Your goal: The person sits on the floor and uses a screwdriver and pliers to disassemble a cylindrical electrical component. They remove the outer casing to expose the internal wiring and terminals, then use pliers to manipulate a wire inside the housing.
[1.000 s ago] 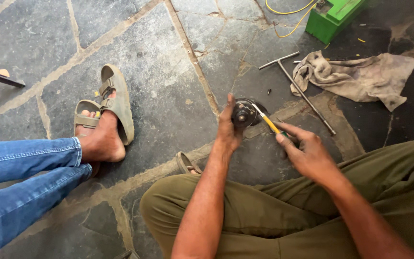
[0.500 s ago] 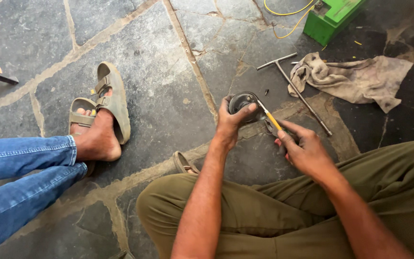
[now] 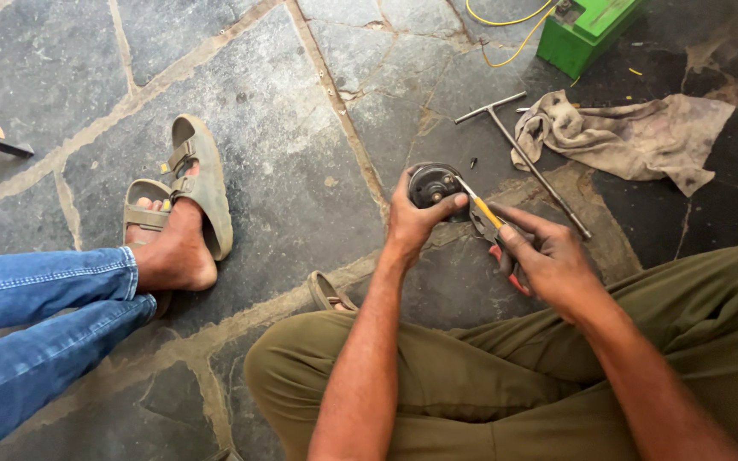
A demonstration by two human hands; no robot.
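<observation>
The left hand [image 3: 410,220] grips a round dark metal part [image 3: 431,183], half hidden by fingers. The right hand [image 3: 548,260] clasps pliers [image 3: 482,213], their tips touching the part, handles mostly covered.

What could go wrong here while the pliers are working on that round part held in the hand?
The left hand grips the round metal part unsupported in the air, so the pliers in the right hand could slip and jab the left thumb. Anything small pulled free might drop and vanish into the gaps of the stone floor. The T-handle wrench lies close by and could be knocked.
</observation>
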